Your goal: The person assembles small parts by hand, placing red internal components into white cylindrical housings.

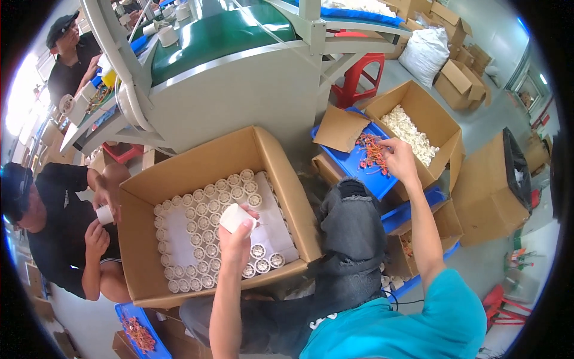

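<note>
My left hand (237, 239) is wrapped round a white plastic cylinder-shaped housing (235, 219), held over the large open carton (200, 160). In that carton, white round parts with slotted ends (214, 206) stand in rows on a pale sheet (276, 228). My right hand (399, 159) is over the blue tray (350, 160), its fingers pinched together at a heap of small red and orange wired pieces (373, 153). Whatever is between those fingertips is too small to make out.
Right of the tray is a carton of small white parts (411, 134). Another blue tray with wired pieces (139, 335) sits at lower left. A co-worker (54, 227) at left holds a white cylinder. The green conveyor (221, 39) and a red stool (360, 78) stand ahead.
</note>
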A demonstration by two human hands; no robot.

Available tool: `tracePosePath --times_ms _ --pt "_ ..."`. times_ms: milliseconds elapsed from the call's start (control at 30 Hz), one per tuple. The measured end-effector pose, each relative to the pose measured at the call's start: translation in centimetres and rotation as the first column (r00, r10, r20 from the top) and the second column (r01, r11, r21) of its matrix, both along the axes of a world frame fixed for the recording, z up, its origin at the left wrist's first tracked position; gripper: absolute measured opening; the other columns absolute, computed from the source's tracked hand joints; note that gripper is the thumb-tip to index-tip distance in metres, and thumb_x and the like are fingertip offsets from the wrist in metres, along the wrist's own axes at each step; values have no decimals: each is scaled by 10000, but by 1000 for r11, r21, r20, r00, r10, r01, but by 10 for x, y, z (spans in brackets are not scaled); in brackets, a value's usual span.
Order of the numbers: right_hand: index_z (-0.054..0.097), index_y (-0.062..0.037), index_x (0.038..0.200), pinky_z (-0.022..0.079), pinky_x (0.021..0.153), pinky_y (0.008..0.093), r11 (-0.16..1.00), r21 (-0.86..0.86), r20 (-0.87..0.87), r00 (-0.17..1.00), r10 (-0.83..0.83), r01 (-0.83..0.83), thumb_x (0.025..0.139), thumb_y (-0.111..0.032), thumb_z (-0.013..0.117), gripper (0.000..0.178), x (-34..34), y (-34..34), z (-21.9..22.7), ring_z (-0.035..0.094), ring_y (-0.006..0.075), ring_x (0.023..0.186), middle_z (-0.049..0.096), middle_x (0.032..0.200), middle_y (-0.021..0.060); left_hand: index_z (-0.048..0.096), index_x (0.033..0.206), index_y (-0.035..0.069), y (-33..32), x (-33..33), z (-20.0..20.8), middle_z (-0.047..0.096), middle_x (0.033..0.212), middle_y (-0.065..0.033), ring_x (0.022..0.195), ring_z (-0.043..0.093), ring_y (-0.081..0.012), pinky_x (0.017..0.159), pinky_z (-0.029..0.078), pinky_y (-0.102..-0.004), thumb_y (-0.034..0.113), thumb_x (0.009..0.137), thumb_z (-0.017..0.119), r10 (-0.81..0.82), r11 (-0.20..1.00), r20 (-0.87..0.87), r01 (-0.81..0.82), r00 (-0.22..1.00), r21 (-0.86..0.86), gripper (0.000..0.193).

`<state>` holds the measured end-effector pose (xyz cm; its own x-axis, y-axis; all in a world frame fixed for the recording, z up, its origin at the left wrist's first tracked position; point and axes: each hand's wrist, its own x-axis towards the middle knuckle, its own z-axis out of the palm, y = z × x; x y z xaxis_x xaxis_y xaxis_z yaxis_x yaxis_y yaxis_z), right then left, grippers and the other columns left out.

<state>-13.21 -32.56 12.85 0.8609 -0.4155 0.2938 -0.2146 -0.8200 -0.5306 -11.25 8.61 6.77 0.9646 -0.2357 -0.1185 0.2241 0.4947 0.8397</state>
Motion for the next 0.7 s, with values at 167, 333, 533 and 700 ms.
tracePosePath --times_ms 167,333,533,700 --pt "677 84 1068 551 694 278 599 644 185 856 482 -476 816 66 574 272 21 92 28 702 181 773 701 879 149 641 1113 15 4 -3 24 452 1420 -142 1184 516 -260 1020 399 -422 246 642 829 -197 909 437 -4 878 417 557" --pt "678 75 1071 570 678 294 392 643 161 616 771 -658 842 64 599 242 56 180 34 701 190 780 696 941 151 654 1066 43 5 -2 36 287 1537 -154 1266 432 -314 1040 363 -472 251 590 863 -253 716 618 -285 744 637 560" --pt "684 57 1045 555 643 293 267 731 124 506 853 -628 820 46 640 230 76 238 30 700 183 740 694 940 140 646 1000 83 26 9 33 629 1198 -58 1214 469 -332 1025 349 -478 173 609 854 -257 362 721 -627 644 690 452" --pt "684 62 974 553 654 296 345 718 79 563 823 -605 801 61 651 176 79 237 -12 697 184 766 650 965 127 671 1007 83 30 13 38 661 1113 -46 1139 535 -292 964 379 -435 191 581 863 -366 172 707 -703 605 690 479"
